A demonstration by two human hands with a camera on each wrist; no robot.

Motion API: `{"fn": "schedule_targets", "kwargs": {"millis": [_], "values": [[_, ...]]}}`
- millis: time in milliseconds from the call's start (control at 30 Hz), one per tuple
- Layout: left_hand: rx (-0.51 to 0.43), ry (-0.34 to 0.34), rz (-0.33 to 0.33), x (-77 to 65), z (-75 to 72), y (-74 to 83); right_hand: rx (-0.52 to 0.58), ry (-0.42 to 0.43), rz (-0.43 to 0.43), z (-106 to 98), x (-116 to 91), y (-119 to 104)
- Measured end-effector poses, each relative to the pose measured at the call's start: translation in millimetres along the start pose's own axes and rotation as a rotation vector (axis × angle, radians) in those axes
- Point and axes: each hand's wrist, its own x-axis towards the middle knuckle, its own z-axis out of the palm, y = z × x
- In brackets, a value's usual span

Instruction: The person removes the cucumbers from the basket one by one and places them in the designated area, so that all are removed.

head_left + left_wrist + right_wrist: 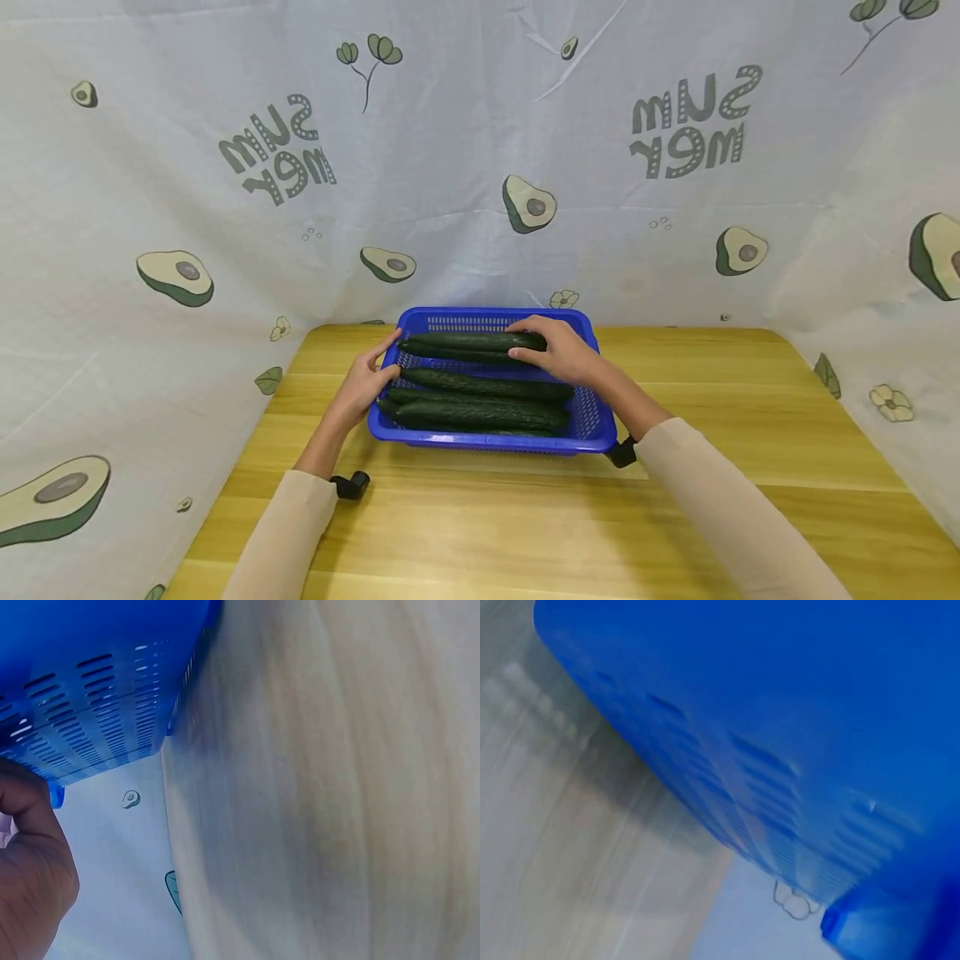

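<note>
Several long dark green cucumbers lie side by side in a blue plastic basket [491, 442]. Over the basket's far right part, my right hand [564, 352] grips the right end of a rear cucumber [465, 341], thumb on the near side and fingers across the top. My left hand [360, 387] holds the basket's left rim, its index finger reaching along toward the far left corner. The front cucumbers [480, 412] rest near the basket's front wall. In the right wrist view the basket wall [742, 667] hides the right hand; the left wrist view catches part of the left hand [30, 881].
The basket stands on a wood-grain table [480, 525], close to its far edge. Behind and at both sides hangs a pale cloth [450, 150] printed with avocados and letters. Black wrist mounts [351, 485] sit at both sleeve cuffs.
</note>
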Motion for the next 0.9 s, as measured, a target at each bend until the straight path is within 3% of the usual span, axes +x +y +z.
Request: {"fn": "schedule_targets", "kwargs": {"millis": [367,667,900], "values": [[0.067,-0.123,-0.008,-2.9,-14.3,3.3,0.040,0.020,0.006,-31.9,-24.6,12.2],[0.093,-0.119,0.032,-2.1,-11.5,1.3,0.025,0.031,0.069,-62.1,-58.3,33.7],[0.077,-0.112,0.034,-4.4,-12.0,-0.1,-0.035,0.072,0.072,-79.6,-83.5,54.3]]}}
